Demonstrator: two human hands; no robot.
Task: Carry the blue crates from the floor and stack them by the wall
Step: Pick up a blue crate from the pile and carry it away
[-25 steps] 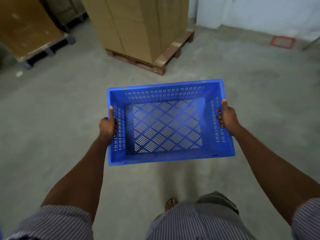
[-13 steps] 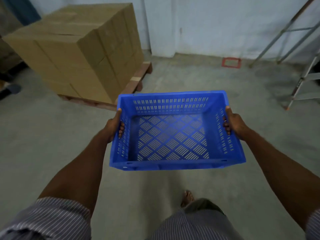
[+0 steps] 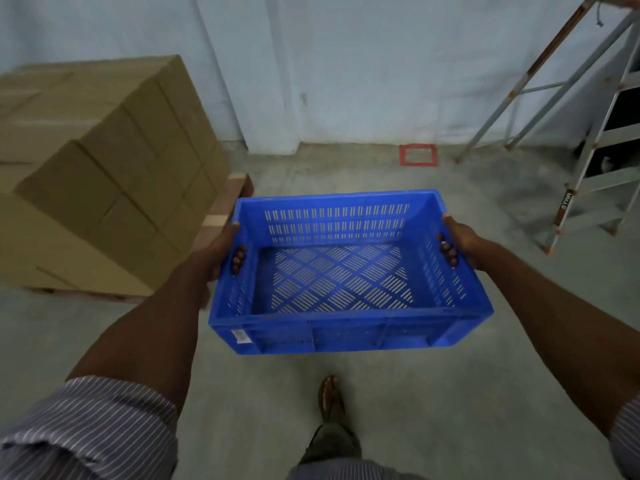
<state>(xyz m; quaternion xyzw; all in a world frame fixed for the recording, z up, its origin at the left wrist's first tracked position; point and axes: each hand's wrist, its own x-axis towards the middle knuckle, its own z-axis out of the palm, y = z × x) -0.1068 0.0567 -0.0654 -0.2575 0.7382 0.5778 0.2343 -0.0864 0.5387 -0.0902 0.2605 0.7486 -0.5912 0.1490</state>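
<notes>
I carry one empty blue crate [image 3: 346, 334] with slotted walls and a lattice floor, held level in front of me above the concrete floor. My left hand [image 3: 221, 252] grips its left short wall, fingers curled through the handle slot. My right hand [image 3: 459, 242] grips the right short wall the same way. The pale wall [image 3: 363, 64] stands a few steps ahead. No other crate is in view.
A pallet stacked with brown cartons [image 3: 104, 174] stands close on the left. A metal stepladder [image 3: 595, 161] leans at the right by the wall. A red taped square [image 3: 417, 155] marks the floor at the wall's foot. My sandalled foot [image 3: 330, 400] steps below the crate.
The view has lifted and swung left to right as I walk on: the wall and ladder have come nearer, the cartons have slid to the left. Both hands keep their grip on the crate.
</notes>
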